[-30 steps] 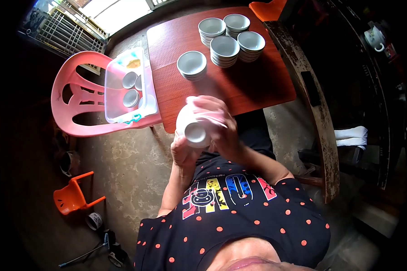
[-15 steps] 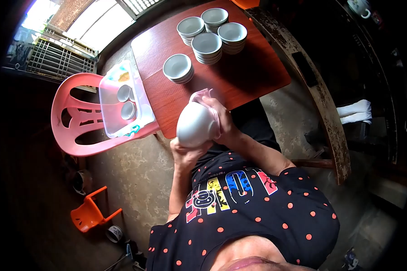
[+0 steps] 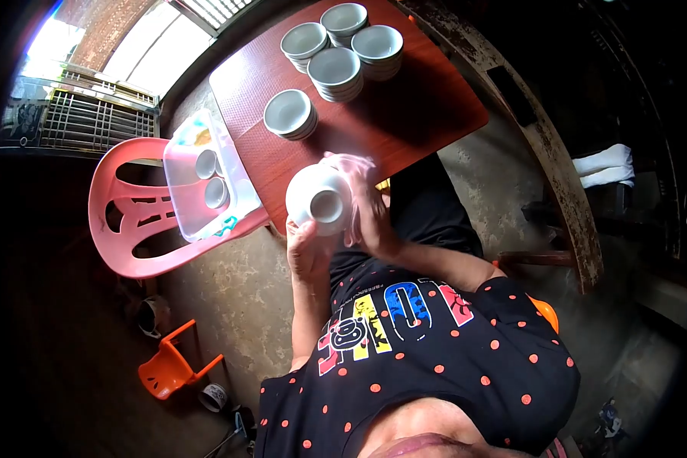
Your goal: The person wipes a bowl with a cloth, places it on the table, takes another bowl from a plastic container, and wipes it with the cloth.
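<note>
A white bowl (image 3: 304,188) is held in front of my chest, near the table's front edge, with its foot ring turned toward me. My left hand (image 3: 307,248) grips its rim from the lower left, thumb on the outside. My right hand (image 3: 370,217) presses a pink cloth (image 3: 349,166) against the bowl's right side; some of its fingers are hidden by the cloth. Beyond my hands, a short stack of bowls (image 3: 290,114) stands on the red-brown table (image 3: 244,114). Several taller bowl stacks (image 3: 336,70) stand together farther back.
On the left, a pink plastic chair (image 3: 107,206) carries a clear plastic bin (image 3: 182,197) with a few bowls (image 3: 217,192) inside. A worn wooden bench (image 3: 546,153) runs along the right. A small orange chair (image 3: 168,370) is on the floor at lower left.
The bowl has turned so its foot ring now faces me. My right hand and the cloth have shifted along its right side. The view has moved slightly.
</note>
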### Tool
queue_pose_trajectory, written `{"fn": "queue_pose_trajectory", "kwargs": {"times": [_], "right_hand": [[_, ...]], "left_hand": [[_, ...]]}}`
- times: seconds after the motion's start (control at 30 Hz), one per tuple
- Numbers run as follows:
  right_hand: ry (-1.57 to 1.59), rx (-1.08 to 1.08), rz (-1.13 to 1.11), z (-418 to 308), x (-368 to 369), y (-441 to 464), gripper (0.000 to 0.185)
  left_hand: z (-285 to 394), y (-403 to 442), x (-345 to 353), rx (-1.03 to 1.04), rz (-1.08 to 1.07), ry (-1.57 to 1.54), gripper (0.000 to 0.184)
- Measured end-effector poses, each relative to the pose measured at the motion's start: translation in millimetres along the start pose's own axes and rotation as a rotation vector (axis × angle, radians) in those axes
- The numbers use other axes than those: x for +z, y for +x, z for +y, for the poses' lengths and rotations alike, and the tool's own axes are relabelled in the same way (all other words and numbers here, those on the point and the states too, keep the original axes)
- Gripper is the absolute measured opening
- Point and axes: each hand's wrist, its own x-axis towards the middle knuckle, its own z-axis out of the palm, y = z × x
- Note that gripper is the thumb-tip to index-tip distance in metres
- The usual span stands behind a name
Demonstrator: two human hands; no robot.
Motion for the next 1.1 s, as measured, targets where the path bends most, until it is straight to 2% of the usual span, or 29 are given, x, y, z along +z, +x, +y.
{"fn": "queue_pose_trajectory", "kwargs": {"times": [0.07, 0.13, 0.2, 0.27, 0.3, 0.33, 0.37, 0.4, 0.43, 0.47, 0.5, 0.53, 0.57, 0.6, 0.63, 0.67, 0.73, 0.8, 0.83, 0.87, 0.93, 0.97, 1.0, 1.07, 1.1], "right_hand": [[-0.409, -0.426, -0.327, 6.3, -19.8, 28.2, 0.026], [-0.651, -0.624, -0.92, -27.1, -21.5, 59.3, 0.023], [-0.621, -0.113, -1.047, -39.5, -16.3, 64.3, 0.023], [-0.351, -0.154, -0.826, -12.9, -18.9, 63.9, 0.026], [-0.344, -0.433, -0.696, -18.1, -20.3, 57.1, 0.028], [-0.232, -0.277, -0.412, -15.3, -15.5, 35.6, 0.027], [-0.069, -0.207, -0.208, -7.4, -5.2, 16.1, 0.027], [0.096, -0.134, -0.002, -1.0, 4.6, 5.6, 0.026], [0.055, -0.184, 0.045, 3.1, 6.0, 3.2, 0.026], [-0.116, -0.241, -0.19, 0.5, 0.3, 11.8, 0.026], [-0.292, -0.293, -0.422, -8.4, -12.0, 30.0, 0.027], [-0.471, -0.342, -0.657, -21.9, -19.0, 44.4, 0.027], [-0.564, -0.359, -0.844, -44.2, -16.9, 54.1, 0.021], [-0.611, -0.362, -0.935, -44.8, -17.7, 58.2, 0.019], [-0.549, -0.37, -0.897, -41.7, -14.7, 61.3, 0.022], [-0.487, -0.378, -0.858, -36.3, -11.7, 62.6, 0.027], [-0.538, -0.598, -0.538, -26.2, -11.9, 47.8, 0.029], [-0.682, -0.69, -0.394, -10.3, -13.4, 12.0, 0.032], [-0.545, -0.732, -0.431, -1.5, -18.2, 1.1, 0.035], [-0.546, -0.755, -0.408, -5.1, -17.2, -2.7, 0.035], [-0.686, -0.81, -0.412, -3.9, -21.4, 6.4, 0.033], [-0.598, -0.84, -0.419, -25.4, -16.1, 23.4, 0.027], [-0.579, -0.73, -0.454, -38.0, -6.2, 33.0, 0.021], [-0.479, -0.471, -0.682, -45.1, -3.3, 49.0, 0.019], [-0.443, -0.429, -0.722, -50.0, -4.2, 55.3, 0.019]], "left_hand": [[3.2, 0.0, 2.3, -0.081, -0.111, 0.069, 0.058], [-4.6, -7.1, -10.1, -0.141, -0.086, 0.117, 0.065], [-8.1, -12.5, 2.2, -0.05, -0.043, 0.094, 0.067], [-3.4, -13.0, -17.4, -0.108, -0.038, -0.04, 0.068], [-5.4, -12.2, -21.7, -0.103, -0.079, -0.318, 0.066], [-7.2, -11.9, -25.2, -0.096, -0.118, -0.597, 0.064], [-7.7, -12.2, -23.5, -0.061, -0.055, -0.592, 0.058], [-8.6, -9.0, -24.4, -0.018, -0.011, -0.342, 0.059], [-6.7, -7.8, -23.7, -0.025, -0.056, -0.179, 0.06], [-3.4, -6.6, -19.0, -0.039, -0.101, -0.016, 0.06], [2.0, -1.2, -11.6, -0.093, -0.268, -0.047, 0.063], [1.5, -6.2, -2.9, -0.052, -0.075, 0.023, 0.065], [-1.9, -9.6, -7.2, -0.082, -0.043, -0.026, 0.064], [-6.9, -12.4, -16.2, -0.108, -0.011, -0.074, 0.063], [-6.1, -12.7, -29.7, -0.154, -0.095, -0.189, 0.059], [-6.6, -9.7, -26.3, -0.107, -0.034, -0.231, 0.057], [-5.5, -5.8, -28.0, -0.095, -0.147, -0.652, 0.059], [2.7, -3.9, -12.3, -0.051, -0.045, -0.657, 0.064], [0.3, -4.1, -19.2, -0.047, -0.021, -0.654, 0.065], [-1.2, -4.7, -24.5, -0.049, 0.006, -0.647, 0.066], [-7.5, -10.1, -31.4, -0.121, -0.114, -0.716, 0.065], [-8.5, -14.2, -27.2, -0.077, -0.106, -0.671, 0.063], [-9.5, -18.2, -24.0, -0.03, -0.103, -0.63, 0.06], [-6.6, -21.9, -26.1, -0.14, -0.189, -0.538, 0.06], [-6.3, -20.3, -24.0, -0.107, -0.184, -0.517, 0.06]]}}
